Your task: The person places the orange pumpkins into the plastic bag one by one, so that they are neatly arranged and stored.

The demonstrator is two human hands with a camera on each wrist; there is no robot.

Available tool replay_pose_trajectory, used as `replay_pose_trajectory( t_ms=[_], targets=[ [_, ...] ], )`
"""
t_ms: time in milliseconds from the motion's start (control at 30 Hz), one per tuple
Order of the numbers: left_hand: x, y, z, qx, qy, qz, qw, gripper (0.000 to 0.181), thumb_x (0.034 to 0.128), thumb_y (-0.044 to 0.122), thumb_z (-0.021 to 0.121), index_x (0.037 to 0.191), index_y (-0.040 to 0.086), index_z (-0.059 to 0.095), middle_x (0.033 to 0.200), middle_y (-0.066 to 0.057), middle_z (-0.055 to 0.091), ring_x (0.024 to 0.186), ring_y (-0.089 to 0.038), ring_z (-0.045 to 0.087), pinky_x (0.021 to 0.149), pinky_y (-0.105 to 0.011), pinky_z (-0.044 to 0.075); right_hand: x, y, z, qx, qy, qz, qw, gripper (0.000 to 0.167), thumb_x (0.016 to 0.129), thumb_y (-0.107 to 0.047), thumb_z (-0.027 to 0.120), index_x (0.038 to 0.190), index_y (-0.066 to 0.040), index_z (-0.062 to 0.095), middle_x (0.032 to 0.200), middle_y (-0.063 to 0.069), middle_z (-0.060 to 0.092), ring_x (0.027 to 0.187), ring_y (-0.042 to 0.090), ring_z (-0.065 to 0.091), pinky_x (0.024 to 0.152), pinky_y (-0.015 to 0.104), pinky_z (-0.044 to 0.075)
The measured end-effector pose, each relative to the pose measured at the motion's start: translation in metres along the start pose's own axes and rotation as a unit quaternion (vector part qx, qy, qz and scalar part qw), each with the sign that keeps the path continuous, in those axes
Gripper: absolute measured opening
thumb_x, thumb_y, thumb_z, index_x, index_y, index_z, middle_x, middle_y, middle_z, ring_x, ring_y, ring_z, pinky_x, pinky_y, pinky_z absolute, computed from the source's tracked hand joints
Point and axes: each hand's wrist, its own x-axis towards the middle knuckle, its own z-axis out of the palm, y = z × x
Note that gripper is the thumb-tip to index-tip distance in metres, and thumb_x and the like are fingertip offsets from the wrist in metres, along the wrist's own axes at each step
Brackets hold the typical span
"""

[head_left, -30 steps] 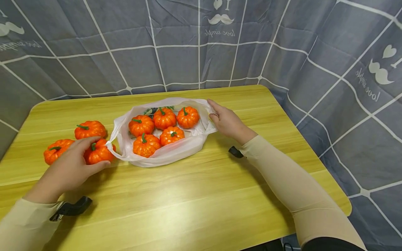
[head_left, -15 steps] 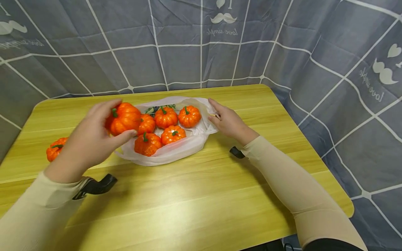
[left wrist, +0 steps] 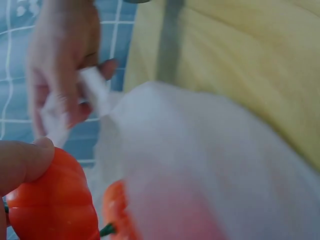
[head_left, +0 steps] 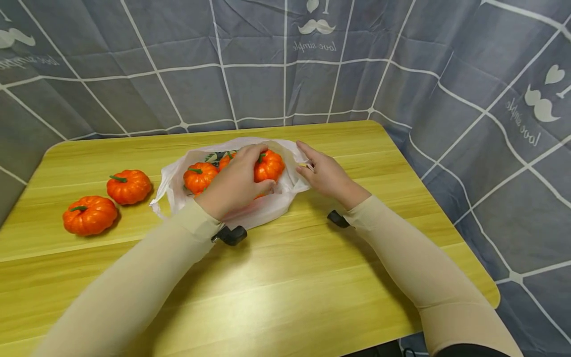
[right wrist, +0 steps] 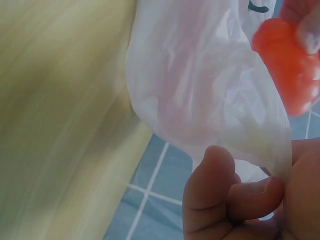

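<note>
A white plastic bag (head_left: 263,213) lies with its mouth spread on the table, several small orange pumpkins inside it, one being the pumpkin (head_left: 199,177) at its left. Over the bag's right part, my left hand (head_left: 238,181) holds a ribbed orange pumpkin (left wrist: 55,200) with a green stem; its thumb presses the skin in the left wrist view. This hand hides other pumpkins in the bag. My right hand (head_left: 327,176) pinches the bag's right rim, and the right wrist view shows the thin plastic (right wrist: 200,100) stretched from its fingers.
Two more orange pumpkins, a nearer pumpkin (head_left: 90,215) and a farther pumpkin (head_left: 129,187), sit left of the bag on the yellow wooden table (head_left: 267,297). A grey checked curtain (head_left: 250,89) hangs behind the table and along its right side.
My left hand picked up a pumpkin from the group at the left and carried it rightward over the bag. The right hand stays at the bag's rim.
</note>
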Motion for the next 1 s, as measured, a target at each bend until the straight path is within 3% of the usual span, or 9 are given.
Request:
replay_pose_trajectory(
  t_ms=[67,167,300,367,567,700,800,1000],
  targets=[
    [0.004,0.001,0.01,0.005,-0.004,0.004,1.0,0.085,0.0931,0.035,0.079,0.162,0.012,0.035,0.166,-0.012,0.036,0.146,-0.034,0.048,0.122,-0.052,0.039,-0.001,0.0,0.0,-0.004,0.001,0.002,1.0,0.071,0.108,-0.026,0.06,0.169,-0.021,0.024,0.162,0.015,0.048,0.102,0.027,0.063,0.082,0.036,0.053],
    [0.009,0.0,0.022,0.017,-0.013,0.004,0.9998,0.083,0.0951,0.036,0.076,0.162,0.01,0.034,0.166,-0.014,0.033,0.141,-0.038,0.052,0.12,-0.052,0.042,-0.003,-0.001,0.0,-0.001,0.001,0.006,1.0,0.071,0.108,-0.026,0.061,0.169,-0.023,0.024,0.142,0.017,0.063,0.076,0.024,0.057,0.066,0.032,0.048],
    [0.01,0.0,0.033,0.025,-0.021,0.002,0.9995,0.079,0.0981,0.034,0.073,0.163,0.012,0.033,0.164,-0.018,0.032,0.137,-0.042,0.055,0.118,-0.053,0.045,-0.006,-0.002,-0.001,0.015,-0.004,0.011,0.9998,0.071,0.108,-0.025,0.061,0.169,-0.025,0.025,0.106,0.016,0.068,0.057,0.02,0.054,0.056,0.029,0.047],
    [0.01,0.001,0.036,0.024,-0.024,0.004,0.9994,0.077,0.0987,0.035,0.071,0.163,0.015,0.035,0.162,-0.017,0.035,0.136,-0.041,0.055,0.118,-0.052,0.045,-0.007,-0.003,-0.001,0.024,-0.009,0.013,0.9996,0.071,0.108,-0.024,0.061,0.169,-0.027,0.025,0.102,0.014,0.067,0.054,0.02,0.056,0.056,0.03,0.05],
    [0.006,0.003,0.042,0.042,-0.027,0.004,0.9987,0.077,0.0943,0.042,0.068,0.161,0.017,0.039,0.161,-0.011,0.041,0.136,-0.033,0.056,0.115,-0.051,0.047,-0.011,-0.006,-0.002,0.027,-0.012,0.011,0.9995,0.07,0.108,-0.022,0.061,0.169,-0.029,0.025,0.11,0.012,0.068,0.055,0.021,0.059,0.057,0.032,0.052],
    [0.006,0.001,0.044,0.061,-0.025,0.014,0.9977,0.078,0.0941,0.039,0.071,0.16,0.011,0.04,0.163,-0.011,0.043,0.145,-0.032,0.049,0.122,-0.049,0.041,-0.012,-0.007,-0.003,0.012,-0.004,-0.004,0.9999,0.068,0.108,-0.021,0.06,0.168,-0.025,0.028,0.102,0.014,0.069,0.057,0.02,0.057,0.057,0.031,0.051],
    [0.007,-0.001,0.045,0.065,-0.028,0.018,0.9973,0.076,0.0949,0.037,0.072,0.159,0.01,0.042,0.163,-0.009,0.044,0.149,-0.03,0.045,0.125,-0.047,0.037,-0.012,-0.008,-0.003,-0.002,0.001,-0.015,0.9999,0.066,0.108,-0.018,0.059,0.168,-0.022,0.03,0.109,0.015,0.069,0.063,0.021,0.056,0.061,0.032,0.05],
    [0.007,-0.001,0.043,0.087,-0.055,0.018,0.9945,0.075,0.103,0.044,0.065,0.163,0.011,0.036,0.169,-0.011,0.037,0.156,-0.034,0.036,0.127,-0.05,0.033,-0.013,-0.008,-0.005,-0.032,-0.007,-0.019,0.9993,0.072,0.104,-0.006,0.061,0.167,-0.018,0.03,0.15,0.02,0.058,0.092,0.029,0.062,0.076,0.036,0.051]
  ],
)
